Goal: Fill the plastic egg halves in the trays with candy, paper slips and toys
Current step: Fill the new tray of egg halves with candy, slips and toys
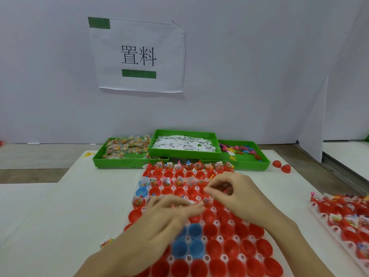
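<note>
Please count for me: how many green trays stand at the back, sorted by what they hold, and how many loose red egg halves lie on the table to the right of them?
Green tray with candy: 1
Green tray with paper slips: 1
Green tray with toys: 1
Loose red egg halves: 2
Total: 5

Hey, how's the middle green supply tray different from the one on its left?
The middle green tray holds white paper slips; the left green tray holds colourful candy packets. The middle tray sits raised, its edge overlapping the left tray, which lies flat on the table. The left tray's studded floor shows in part; slips mostly cover the middle tray's. Both are green, rectangular and shallow.
</note>
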`<state>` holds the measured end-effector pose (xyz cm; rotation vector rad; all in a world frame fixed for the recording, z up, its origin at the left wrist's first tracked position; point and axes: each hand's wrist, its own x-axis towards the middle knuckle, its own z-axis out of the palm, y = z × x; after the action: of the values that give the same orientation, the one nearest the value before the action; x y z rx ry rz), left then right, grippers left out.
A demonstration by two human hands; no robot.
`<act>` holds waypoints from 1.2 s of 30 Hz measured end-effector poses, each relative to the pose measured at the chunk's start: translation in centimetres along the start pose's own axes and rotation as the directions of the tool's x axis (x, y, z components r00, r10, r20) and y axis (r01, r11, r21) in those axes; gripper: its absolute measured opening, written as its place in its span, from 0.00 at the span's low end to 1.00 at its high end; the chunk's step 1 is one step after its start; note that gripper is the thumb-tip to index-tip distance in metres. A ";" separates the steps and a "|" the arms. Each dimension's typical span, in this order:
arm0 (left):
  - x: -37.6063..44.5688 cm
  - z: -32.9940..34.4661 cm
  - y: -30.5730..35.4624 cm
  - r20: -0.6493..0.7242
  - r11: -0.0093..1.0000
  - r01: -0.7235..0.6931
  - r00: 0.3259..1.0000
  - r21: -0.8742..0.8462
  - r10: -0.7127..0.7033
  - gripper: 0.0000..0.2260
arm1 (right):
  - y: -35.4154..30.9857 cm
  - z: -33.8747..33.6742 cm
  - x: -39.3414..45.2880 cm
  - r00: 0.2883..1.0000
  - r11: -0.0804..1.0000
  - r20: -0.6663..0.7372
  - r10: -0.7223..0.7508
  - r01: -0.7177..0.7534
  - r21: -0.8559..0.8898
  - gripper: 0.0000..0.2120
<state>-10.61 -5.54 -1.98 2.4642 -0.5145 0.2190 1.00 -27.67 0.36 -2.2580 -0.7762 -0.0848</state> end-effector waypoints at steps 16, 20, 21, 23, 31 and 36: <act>8.0 -12.3 -20.0 -0.339 0.633 0.673 0.740 0.382 -0.581 0.14 | 0.6 -1.2 0.4 0.967 0.988 -0.255 0.022 0.018 0.151 0.09; 8.5 -12.7 -19.3 -0.401 0.649 0.723 0.681 0.237 -0.613 0.05 | 0.7 -1.1 0.3 0.967 0.988 -0.255 0.030 0.010 0.151 0.08; 8.6 -12.7 -19.1 -0.416 0.656 0.725 0.673 0.207 -0.612 0.04 | 0.7 -1.1 0.4 0.967 0.988 -0.255 0.030 0.010 0.151 0.08; 8.7 -12.4 -18.8 -0.443 0.671 0.720 0.667 0.175 -0.600 0.05 | 0.7 -1.2 0.3 0.965 0.988 -0.262 0.030 0.011 0.152 0.08; 7.8 -12.3 -19.0 -0.533 0.679 0.682 0.694 0.271 -0.484 0.12 | 1.0 -1.6 0.3 0.956 0.986 -0.293 0.033 0.018 0.167 0.09; 6.9 -12.4 -19.2 -0.573 0.710 0.681 0.659 0.179 -0.487 0.07 | 1.0 -1.6 0.2 0.955 0.983 -0.296 0.036 0.019 0.181 0.10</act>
<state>3.15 13.95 -0.32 2.6446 0.6382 0.6979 2.05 -29.21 0.96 -2.0131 -0.5870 -0.3304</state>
